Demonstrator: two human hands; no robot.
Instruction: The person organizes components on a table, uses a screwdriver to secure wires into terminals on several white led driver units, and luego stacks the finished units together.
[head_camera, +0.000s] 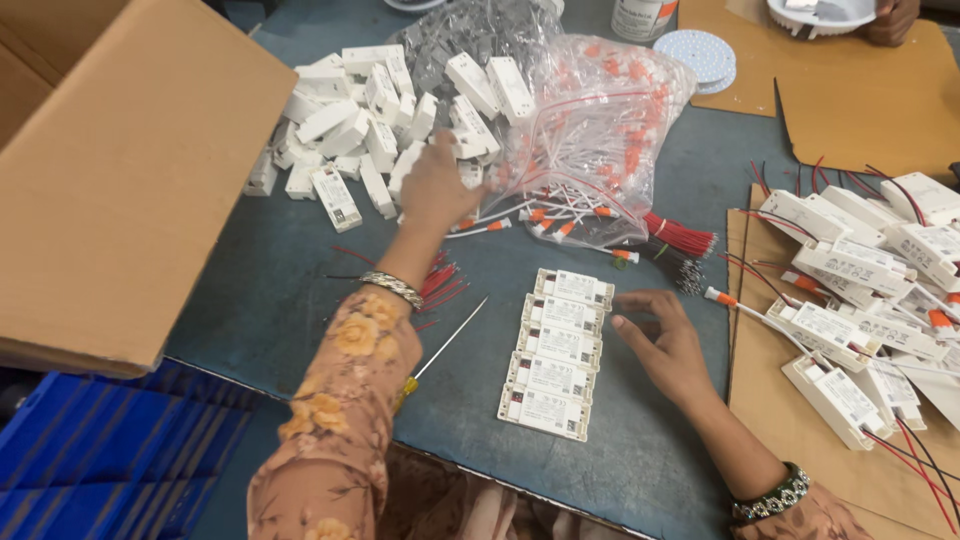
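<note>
My left hand (437, 188) reaches far forward to the edge of a heap of small white rectangular driver boxes (370, 125), and its fingers are hidden from me, blurred against the heap. My right hand (665, 335) rests on the grey table with loose, spread fingers, just right of a neat column of several white boxes (556, 350) lying label up. A clear plastic bag of red and white wires with orange connectors (600, 130) lies just beyond, with some wires spilling out near my left hand.
A large cardboard box flap (120, 170) fills the left. Wired white boxes (860, 300) are piled on brown cardboard at the right. Loose red wires (440, 282) and a thin screwdriver (445, 345) lie by my left arm. Another person's hand (890, 20) holds a white round part at top right.
</note>
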